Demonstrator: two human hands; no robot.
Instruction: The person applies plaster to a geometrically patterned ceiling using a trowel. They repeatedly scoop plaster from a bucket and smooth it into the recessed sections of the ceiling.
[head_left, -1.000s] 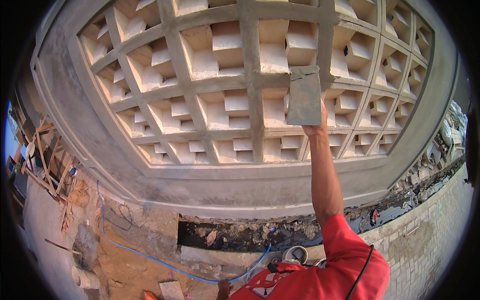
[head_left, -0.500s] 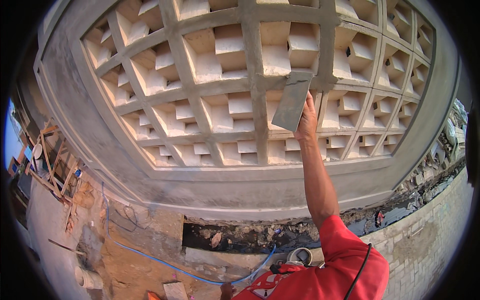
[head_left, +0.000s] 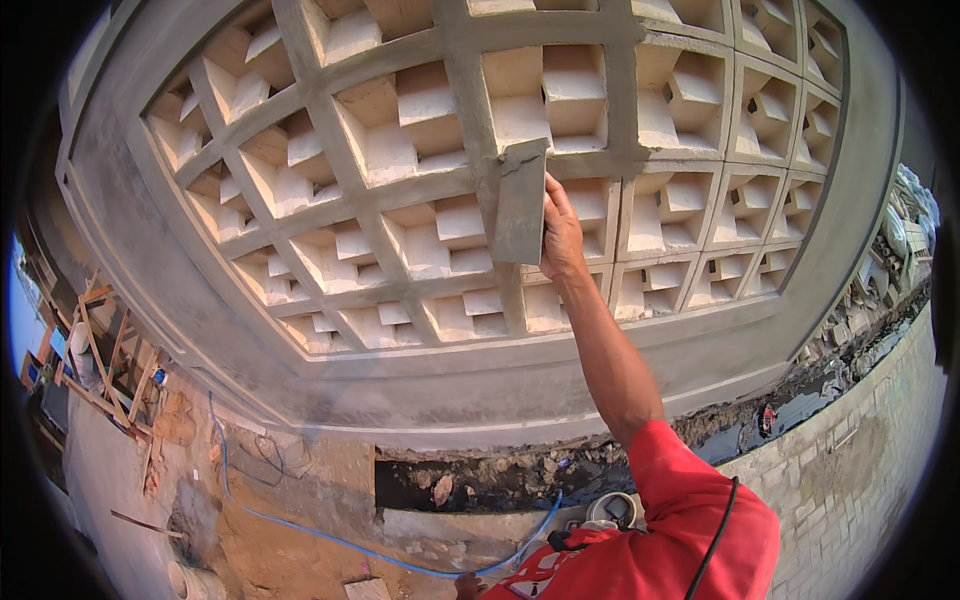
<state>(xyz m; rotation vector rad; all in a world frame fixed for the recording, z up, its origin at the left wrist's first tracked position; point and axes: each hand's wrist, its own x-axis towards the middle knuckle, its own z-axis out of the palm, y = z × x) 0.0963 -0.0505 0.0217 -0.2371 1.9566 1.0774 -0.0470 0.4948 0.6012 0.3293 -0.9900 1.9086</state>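
Observation:
My right hand (head_left: 563,235) grips a flat rectangular plastering trowel (head_left: 522,208), its fingers wrapped behind the blade on the side away from view. The blade stands nearly upright over a grey rib of the lattice block wall (head_left: 455,105), and a little wet mortar clings near its top edge. Whether the blade touches the rib cannot be made out. Low at the bottom edge, part of my left hand (head_left: 468,586) shows beside my red shirt; its fingers are too small and cut off to read.
Below the wall runs a ditch (head_left: 470,482) with dark water and rubble. A blue hose (head_left: 335,551) crosses the ground. One bucket (head_left: 612,510) stands near my body, another (head_left: 196,582) at the lower left. Wooden frames (head_left: 105,360) are at far left, paving (head_left: 830,510) at right.
My right hand has carried the trowel left along the wall, from beneath an open block onto the rib beside it. The blade has turned more upright. The view has shifted slightly.

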